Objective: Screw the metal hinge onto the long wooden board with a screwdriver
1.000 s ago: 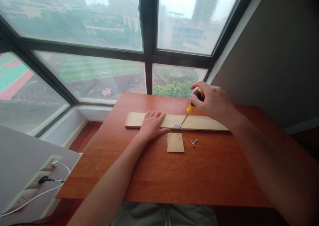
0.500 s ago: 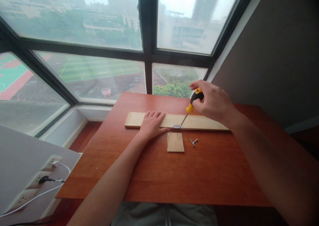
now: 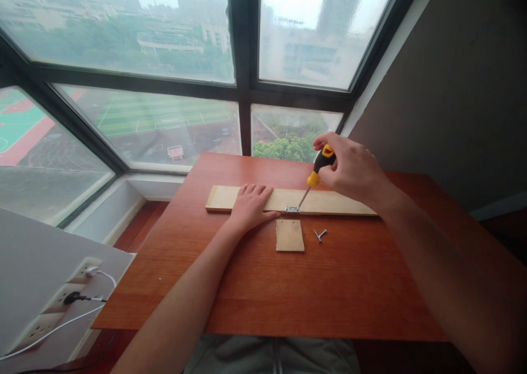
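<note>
A long pale wooden board (image 3: 337, 202) lies across the far part of a reddish wooden table (image 3: 263, 286). My left hand (image 3: 251, 206) lies flat on the board, fingers together, pressing it down. My right hand (image 3: 352, 168) grips the black and yellow handle of a screwdriver (image 3: 315, 177). The screwdriver slants down to the left, and its tip sits on a small metal bracket (image 3: 292, 209) at the board's near edge. A small square piece of wood (image 3: 290, 235) lies just in front of the bracket, and loose screws (image 3: 320, 234) lie to its right.
Large windows rise behind the table, with a dark frame post (image 3: 242, 61) in the middle. A grey wall (image 3: 461, 88) stands at the right. At the lower left a white power strip (image 3: 61, 302) holds plugged cables.
My right hand has turned slightly on the screwdriver handle, showing more of its yellow end. The board and my left hand have stayed put.
</note>
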A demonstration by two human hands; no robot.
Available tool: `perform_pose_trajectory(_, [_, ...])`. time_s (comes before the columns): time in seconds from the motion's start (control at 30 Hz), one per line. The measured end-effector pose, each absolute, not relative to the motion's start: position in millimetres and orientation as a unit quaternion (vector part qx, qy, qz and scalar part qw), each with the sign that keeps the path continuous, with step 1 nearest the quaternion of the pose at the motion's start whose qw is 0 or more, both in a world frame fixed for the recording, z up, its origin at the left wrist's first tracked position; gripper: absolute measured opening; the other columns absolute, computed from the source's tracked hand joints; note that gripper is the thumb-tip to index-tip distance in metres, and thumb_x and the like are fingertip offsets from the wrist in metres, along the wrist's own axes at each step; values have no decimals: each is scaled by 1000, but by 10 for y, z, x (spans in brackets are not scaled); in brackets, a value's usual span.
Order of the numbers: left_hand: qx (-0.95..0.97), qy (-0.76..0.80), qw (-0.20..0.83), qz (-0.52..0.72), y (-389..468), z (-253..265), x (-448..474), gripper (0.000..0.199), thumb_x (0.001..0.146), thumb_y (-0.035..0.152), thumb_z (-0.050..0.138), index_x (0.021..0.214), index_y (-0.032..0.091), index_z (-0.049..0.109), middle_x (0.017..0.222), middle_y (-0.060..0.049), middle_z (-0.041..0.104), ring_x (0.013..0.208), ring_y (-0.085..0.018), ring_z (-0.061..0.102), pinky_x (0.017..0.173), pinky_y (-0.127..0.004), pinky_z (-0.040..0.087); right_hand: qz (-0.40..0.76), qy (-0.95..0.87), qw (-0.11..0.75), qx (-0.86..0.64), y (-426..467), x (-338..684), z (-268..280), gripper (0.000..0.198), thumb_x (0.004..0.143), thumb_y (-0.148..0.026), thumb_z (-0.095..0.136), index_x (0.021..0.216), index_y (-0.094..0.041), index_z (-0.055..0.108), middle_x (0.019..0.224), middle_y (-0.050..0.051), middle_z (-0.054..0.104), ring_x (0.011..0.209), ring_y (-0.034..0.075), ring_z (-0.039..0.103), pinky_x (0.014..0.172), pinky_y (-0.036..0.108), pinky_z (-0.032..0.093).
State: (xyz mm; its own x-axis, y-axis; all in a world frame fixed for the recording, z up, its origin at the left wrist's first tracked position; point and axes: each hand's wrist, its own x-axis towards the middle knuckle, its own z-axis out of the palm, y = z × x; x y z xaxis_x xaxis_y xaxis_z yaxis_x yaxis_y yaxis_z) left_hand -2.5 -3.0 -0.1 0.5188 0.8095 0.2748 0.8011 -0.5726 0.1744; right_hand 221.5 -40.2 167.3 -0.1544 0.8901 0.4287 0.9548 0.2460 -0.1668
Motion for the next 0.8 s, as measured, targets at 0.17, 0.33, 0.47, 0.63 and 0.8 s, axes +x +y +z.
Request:
perform_pose_trajectory(0.17, [871, 464, 11, 158, -38, 15, -24, 69, 79, 68, 58, 132, 25, 50, 129, -10, 56, 120, -30, 47, 107, -43, 28, -96, -743, 226, -622, -395, 2207, 1644, 35, 81, -41, 58, 112, -27, 60, 96, 6, 69, 75, 23, 62, 60, 33, 40])
perform_pose_trajectory(0.33, [873, 461, 11, 160, -35, 14, -34, 69, 79, 67, 58, 132, 24, 50, 129, -11, 56, 120, -30, 47, 107, -43, 28, -74, -735, 266, -619, -370, 2232, 1631, 32, 81, -39, 60, 110, -26, 61, 85, 4, 68, 73, 22, 61, 65, 35, 44])
perform_pose_trajectory(0.47, [873, 460, 12, 163, -32, 8, -36, 69, 79, 67, 58, 132, 24, 50, 128, -11, 57, 120, -30, 47, 106, -43, 29, -26, -733, 335, -592, -383, 2318, 1666, 34, 77, -32, 63, 111, -25, 61, 86, 2, 67, 69, 18, 59, 68, 34, 48])
perform_pose_trajectory(0.63, [872, 463, 11, 160, -34, 5, -30, 68, 79, 67, 58, 132, 25, 50, 129, -10, 57, 120, -30, 47, 106, -42, 29, 8, -700, 387, -600, -369, 2450, 1707, 25, 77, -31, 63, 101, -25, 61, 83, 1, 62, 65, 16, 55, 62, 31, 46])
perform_pose_trajectory(0.8, [872, 461, 7, 162, -26, -9, -32, 69, 79, 67, 59, 132, 24, 50, 129, -10, 57, 120, -30, 47, 107, -43, 28, 155, -681, 432, -571, -297, 2548, 1595, 19, 78, -22, 53, 96, -24, 53, 84, 1, 60, 69, 16, 58, 62, 31, 48])
